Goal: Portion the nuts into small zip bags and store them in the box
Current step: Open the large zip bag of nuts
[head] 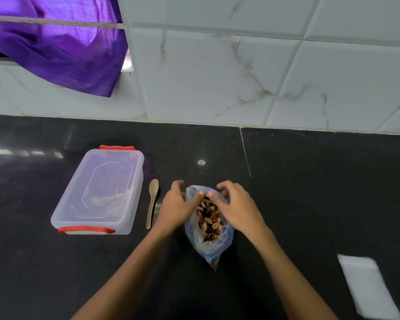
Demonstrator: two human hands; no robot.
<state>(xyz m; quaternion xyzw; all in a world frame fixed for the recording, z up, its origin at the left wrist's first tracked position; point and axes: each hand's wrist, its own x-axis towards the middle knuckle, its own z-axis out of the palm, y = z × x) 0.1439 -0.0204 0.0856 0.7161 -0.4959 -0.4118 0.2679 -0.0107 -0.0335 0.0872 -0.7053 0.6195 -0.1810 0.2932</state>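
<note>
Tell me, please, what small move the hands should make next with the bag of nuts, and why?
Probably spread the mouth of the bag of nuts wider and let it stand open. The left hand and right hand both pinch its top edge, the wooden spoon lies unused beside it, the stack of small bags is untouched, and the box is still lidded.

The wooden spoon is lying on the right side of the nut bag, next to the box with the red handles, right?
Not quite. The head view shows the wooden spoon lying on the left side of the nut bag, between it and the box with the red handles. It is next to the box, as you said.
</note>
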